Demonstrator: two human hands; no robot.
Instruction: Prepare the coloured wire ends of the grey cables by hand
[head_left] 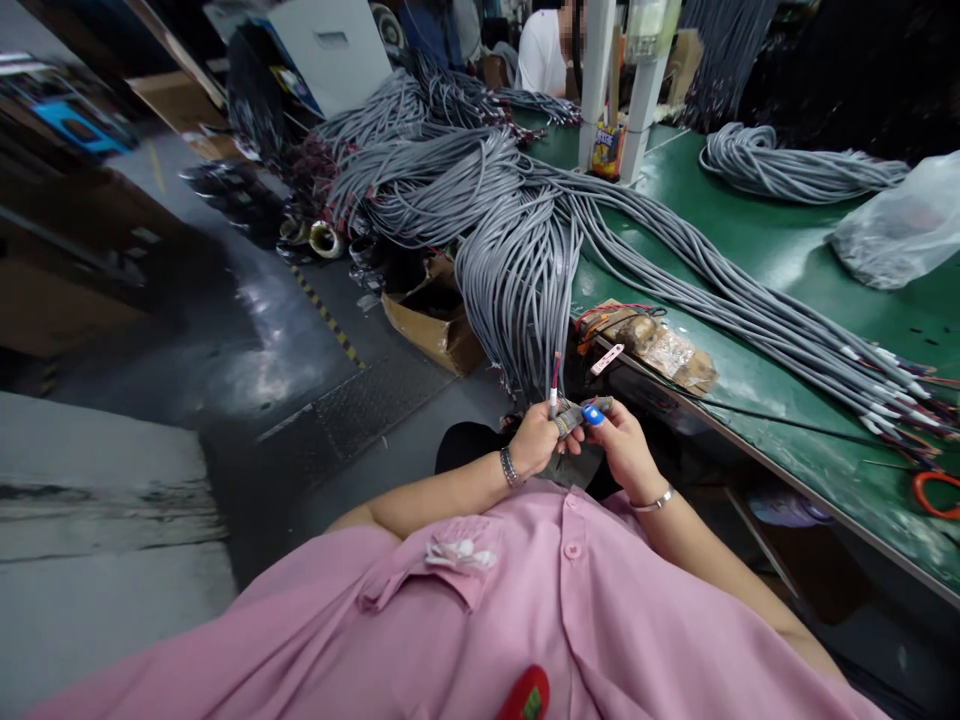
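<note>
Left hand: the left hand (534,440) sits low in front of the pink shirt (480,610), fingers curled shut around the end of a grey cable (571,417); the stripped wire ends (555,380) stick up toward twelve o'clock out of the fist.
Right hand: the right hand (626,450) meets it from three o'clock, thumb and forefinger pinching the same cable end; a blue fingertip cover (592,414) shows on that pinch.
Cable: it lies across both hands just off the near edge of the bench (787,260), touching neither the bench nor the lap as far as I can see.
Doing it well: I would keep the left grip firm and close to the stripped end, so the thin wires stay upright and separate; the right pinch should work near the left, not far down the jacket, or the end will flex.
Risk: the fine wires may bend or tangle if squeezed together; what the right fingers do at the tip is too small to tell.
Around: a great grey cable bundle (517,250) drapes over the bench edge at twelve o'clock; a cardboard box (435,325) stands on the floor at eleven; a plastic bag (900,225) lies at two; another person (544,45) sits far off at twelve.
</note>
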